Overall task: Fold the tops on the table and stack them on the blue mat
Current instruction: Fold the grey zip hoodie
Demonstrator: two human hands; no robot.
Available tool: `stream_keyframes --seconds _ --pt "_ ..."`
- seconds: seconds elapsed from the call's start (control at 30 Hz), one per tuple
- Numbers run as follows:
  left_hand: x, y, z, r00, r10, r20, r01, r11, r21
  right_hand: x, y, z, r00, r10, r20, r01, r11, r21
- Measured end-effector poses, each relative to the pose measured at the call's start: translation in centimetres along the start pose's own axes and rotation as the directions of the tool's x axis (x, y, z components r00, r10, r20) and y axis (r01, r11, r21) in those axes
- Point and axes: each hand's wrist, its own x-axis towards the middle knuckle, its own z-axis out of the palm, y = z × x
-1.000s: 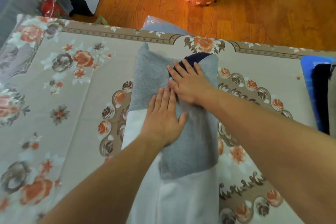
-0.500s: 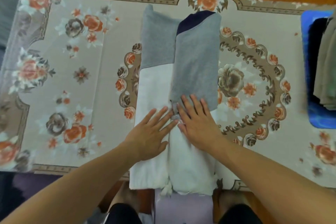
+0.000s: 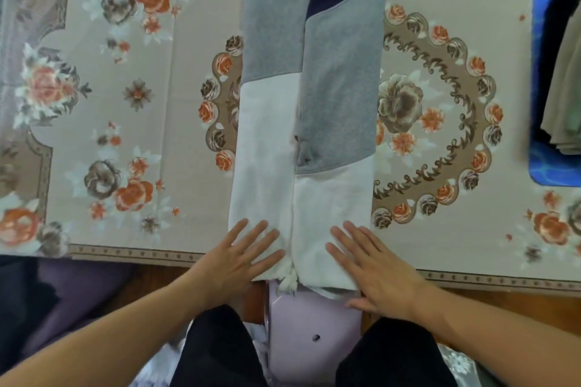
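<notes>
Top: the grey-and-white top (image 3: 309, 122) lay lengthwise on the floral tabletop (image 3: 125, 104), both sides folded in to a narrow strip, its hem hanging just over the near edge.
Left hand: the left hand (image 3: 239, 261) was spread flat on the hem, fingers straight, pinching nothing.
Right hand: the right hand (image 3: 374, 267) lay likewise – flat and spread on the hem's right half.
Doing it well: I would grip both hem corners evenly and carry them up to the collar – keeping the side folds shut.
Blue mat: the blue mat (image 3: 540, 85) lay at the right edge, already bearing folded clothes (image 3: 566, 78).
Obstacles: nothing lay between the top and the mat.
</notes>
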Motion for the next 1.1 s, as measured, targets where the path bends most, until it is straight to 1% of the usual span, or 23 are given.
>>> stream_keyframes --seconds 0.07,0.13,0.17,0.23,0.33,0.47,0.53,0.6,0.7,0.73,0.77,0.87,0.9,0.97,1.03,1.1 --pt "0.5 1.5 -0.1 0.997 -0.073 0.028 0.073 0.997 -0.022 1.1 -1.8 1.0 0.993 0.11 0.034 -0.112 0.993 0.039" --pt "0.7 2.5 -0.4 0.99 -0.116 0.086 0.12 0.992 -0.037 2.4 -3.3 1.8 0.979 0.205 0.011 -0.205 0.978 0.035" --pt "0.7 2.8 -0.6 0.986 -0.131 0.107 0.137 0.99 -0.047 2.8 -3.8 2.0 0.973 0.23 -0.006 -0.229 0.973 0.025" --pt "0.5 3.0 -0.7 0.98 -0.151 0.125 0.16 0.985 -0.065 3.1 -4.4 2.2 0.969 0.246 -0.009 -0.246 0.969 0.004" --pt "0.0 2.7 -1.1 0.982 -0.121 0.146 0.135 0.987 -0.09 2.8 -4.5 2.1 0.97 0.243 0.017 -0.243 0.97 -0.012" --pt "-0.2 2.0 -2.2 0.985 -0.071 0.156 0.086 0.992 -0.091 1.9 -3.1 1.0 0.986 0.159 0.043 -0.158 0.987 -0.027" --pt "0.0 1.8 -2.6 0.983 -0.058 0.174 0.07 0.996 -0.061 1.8 -3.0 0.5 0.987 0.147 0.059 -0.146 0.989 -0.014" --pt "0.3 1.8 -3.1 0.977 -0.051 0.206 0.059 0.998 -0.034 2.3 -3.7 0.4 0.981 0.182 0.074 -0.182 0.983 -0.005" --pt "1.1 2.5 -3.3 0.987 -0.096 0.132 0.101 0.994 -0.038 3.4 -5.1 0.1 0.956 0.269 0.117 -0.273 0.962 0.025" --pt "1.3 2.6 -3.5 0.976 -0.108 0.187 0.116 0.993 -0.036 3.8 -5.5 -0.1 0.947 0.294 0.132 -0.299 0.954 0.024" --pt "1.6 2.7 -3.4 0.971 -0.125 0.202 0.131 0.991 -0.016 4.2 -5.8 -0.4 0.938 0.314 0.144 -0.32 0.947 0.019" --pt "2.2 3.0 -3.0 0.981 -0.14 0.137 0.146 0.989 -0.032 5.3 -6.2 -1.4 0.913 0.372 0.169 -0.386 0.921 0.054" --pt "2.2 3.0 -3.3 0.985 -0.129 0.111 0.136 0.989 -0.058 5.5 -6.2 -1.9 0.909 0.373 0.186 -0.388 0.92 0.055" --pt "2.0 3.6 -3.5 0.988 -0.13 0.081 0.138 0.984 -0.11 5.2 -6.0 -2.1 0.921 0.328 0.21 -0.347 0.936 0.061" --pt "1.4 4.3 -4.0 0.989 -0.093 0.115 0.108 0.985 -0.132 4.5 -5.9 -3.0 0.918 0.285 0.276 -0.321 0.942 0.095" --pt "1.0 4.7 -5.1 0.991 -0.033 0.126 0.057 0.98 -0.19 3.3 -6.1 -4.3 0.921 0.194 0.337 -0.255 0.955 0.148"
